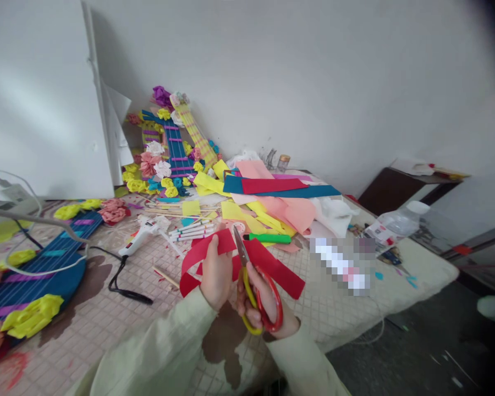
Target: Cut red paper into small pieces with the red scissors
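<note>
My left hand (215,274) is closed on a red strip (196,256), thumb on top; the strip curls down to the left of the fingers. In my right hand (268,308) are scissors (260,300) with one red and one yellow handle, their blades pointing up and away from me. The blades look close together beside the left hand. Another stretch of red strip (277,268) extends to the right behind the scissors; whether it joins the held piece cannot be made out. A green marker (268,238) lies just beyond the blades.
A white glue gun (142,235) with a black cord lies left of my hands, near several markers (192,231). Blue guitar-shaped crafts with crepe flowers stand at the back and lie front left (61,264). Coloured strips (280,190) are piled behind. A plastic bottle (400,223) lies right.
</note>
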### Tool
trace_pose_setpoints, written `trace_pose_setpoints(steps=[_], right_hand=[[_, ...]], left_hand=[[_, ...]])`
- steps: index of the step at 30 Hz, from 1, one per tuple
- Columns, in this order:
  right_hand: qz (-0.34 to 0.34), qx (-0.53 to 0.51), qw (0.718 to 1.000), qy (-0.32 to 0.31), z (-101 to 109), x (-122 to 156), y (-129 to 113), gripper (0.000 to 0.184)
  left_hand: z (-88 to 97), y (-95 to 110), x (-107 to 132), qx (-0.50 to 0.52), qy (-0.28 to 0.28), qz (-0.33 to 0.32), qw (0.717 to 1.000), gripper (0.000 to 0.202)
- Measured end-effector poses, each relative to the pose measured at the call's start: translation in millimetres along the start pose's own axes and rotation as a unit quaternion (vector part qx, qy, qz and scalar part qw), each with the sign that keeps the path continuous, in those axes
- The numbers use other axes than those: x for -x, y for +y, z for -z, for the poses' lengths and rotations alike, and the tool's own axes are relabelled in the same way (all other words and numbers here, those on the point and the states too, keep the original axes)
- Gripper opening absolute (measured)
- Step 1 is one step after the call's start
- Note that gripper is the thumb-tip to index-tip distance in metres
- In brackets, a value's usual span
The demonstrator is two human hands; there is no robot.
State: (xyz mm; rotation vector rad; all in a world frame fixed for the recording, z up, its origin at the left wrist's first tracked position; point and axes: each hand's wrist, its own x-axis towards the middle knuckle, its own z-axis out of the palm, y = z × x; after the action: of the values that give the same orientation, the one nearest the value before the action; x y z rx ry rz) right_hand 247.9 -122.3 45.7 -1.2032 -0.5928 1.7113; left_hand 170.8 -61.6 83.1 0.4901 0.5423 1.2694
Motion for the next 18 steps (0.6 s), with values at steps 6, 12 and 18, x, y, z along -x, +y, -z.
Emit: trace_pose_setpoints(steps=[6, 12, 18], right_hand=[[-0.084, -0.099, 0.99, -0.051, 44, -24, -16, 0.057], [-0.063, -0.116, 0.986, -0.103, 80, -20, -40, 0.085], [0.046, -0.152, 0.987, -0.037, 78, 16, -52, 0.071]], left_hand=[[-0.7, 5, 2, 0.006, 0.017, -0.043, 0.999, 0.031], [-4.3, 17, 7, 0.004, -0.022, -0.068, 0.997, 0.028], [-5.2, 16, 14, -0.01, -0.048, -0.06, 0.997, 0.032]])
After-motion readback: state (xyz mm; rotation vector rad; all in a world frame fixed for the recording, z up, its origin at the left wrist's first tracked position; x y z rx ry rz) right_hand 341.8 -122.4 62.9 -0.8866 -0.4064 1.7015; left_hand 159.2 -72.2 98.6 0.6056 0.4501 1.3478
